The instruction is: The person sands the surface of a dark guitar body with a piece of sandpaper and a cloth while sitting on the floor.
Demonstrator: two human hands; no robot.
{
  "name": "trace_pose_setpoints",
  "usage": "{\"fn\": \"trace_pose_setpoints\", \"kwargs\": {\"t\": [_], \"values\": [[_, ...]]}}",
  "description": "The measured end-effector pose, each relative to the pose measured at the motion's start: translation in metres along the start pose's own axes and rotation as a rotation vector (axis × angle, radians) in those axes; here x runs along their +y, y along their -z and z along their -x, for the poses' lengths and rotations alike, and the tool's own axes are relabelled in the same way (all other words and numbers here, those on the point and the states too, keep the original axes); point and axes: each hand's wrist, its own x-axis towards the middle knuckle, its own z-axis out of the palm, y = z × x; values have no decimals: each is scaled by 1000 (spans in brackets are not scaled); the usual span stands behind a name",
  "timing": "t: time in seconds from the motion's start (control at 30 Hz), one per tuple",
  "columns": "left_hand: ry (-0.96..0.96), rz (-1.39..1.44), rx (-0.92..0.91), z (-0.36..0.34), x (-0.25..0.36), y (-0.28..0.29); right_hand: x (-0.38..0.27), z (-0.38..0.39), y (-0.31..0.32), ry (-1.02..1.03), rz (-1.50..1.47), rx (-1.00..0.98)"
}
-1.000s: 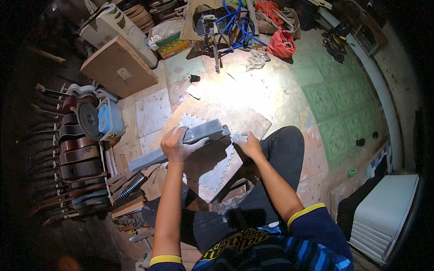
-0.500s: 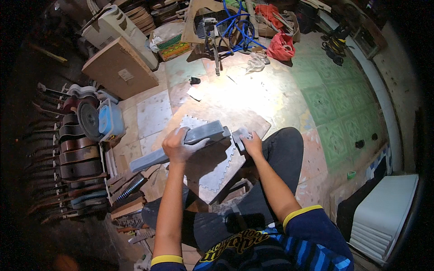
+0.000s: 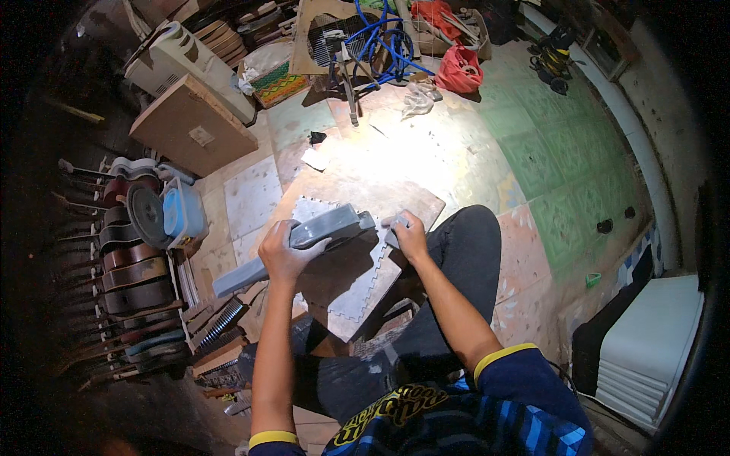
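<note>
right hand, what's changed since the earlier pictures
The right hand has turned its grey pad and drawn it slightly to the right, a bit farther from the end of the grey piece. The whole view also shifted a little. Nothing was let go: the left hand still grips the grey piece above the pale mat.

Hard light bleaches the floor (image 3: 426, 148) ahead and right of the left hand (image 3: 281, 247), with a dark shadow on the mat (image 3: 353, 300) right of its grip. Guitars (image 3: 133, 258) farther left sink into gloom. Straight edges bow toward a blackened rim.
</note>
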Motion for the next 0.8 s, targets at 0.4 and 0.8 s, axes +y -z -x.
{"fn": "trace_pose_setpoints", "kwargs": {"t": [0.4, 0.8], "values": [[-6, 5, -409, -30, 46, 26, -25, 30, -24, 145, 344, -25], [-34, -92, -290, -17, 50, 7, -27, 33, -36, 286, 486, 19]]}}
